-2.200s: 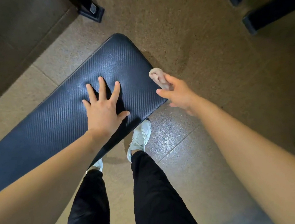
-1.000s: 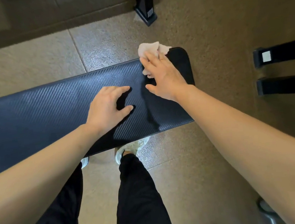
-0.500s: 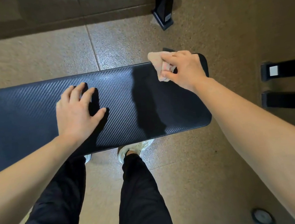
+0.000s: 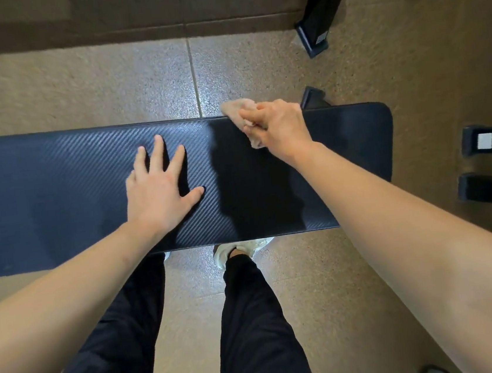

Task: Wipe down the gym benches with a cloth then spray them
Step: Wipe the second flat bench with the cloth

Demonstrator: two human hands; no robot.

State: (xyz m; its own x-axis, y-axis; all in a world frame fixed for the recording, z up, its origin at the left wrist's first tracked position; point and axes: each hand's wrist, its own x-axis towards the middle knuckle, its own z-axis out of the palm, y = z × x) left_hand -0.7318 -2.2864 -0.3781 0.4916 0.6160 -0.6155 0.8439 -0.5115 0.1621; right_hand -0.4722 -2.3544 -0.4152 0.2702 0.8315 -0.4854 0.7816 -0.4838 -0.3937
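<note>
A dark blue padded gym bench (image 4: 55, 192) with a woven texture runs across the view from the left edge to the right. My left hand (image 4: 159, 193) lies flat on its middle with fingers spread. My right hand (image 4: 278, 127) grips a crumpled beige cloth (image 4: 236, 110) at the bench's far edge, right of centre. Part of the cloth sticks out past the far edge; the rest is hidden under my fingers.
Black equipment feet stand on the speckled floor: one at the back right (image 4: 314, 40), two at the right (image 4: 491, 140). A small black bench foot (image 4: 312, 97) shows behind the pad. My legs and white shoes (image 4: 245, 247) are at the near side.
My right hand slid the cloth leftward along the bench's far edge from its right end. My left hand spread its fingers flat on the pad. The view shifted left along the bench.
</note>
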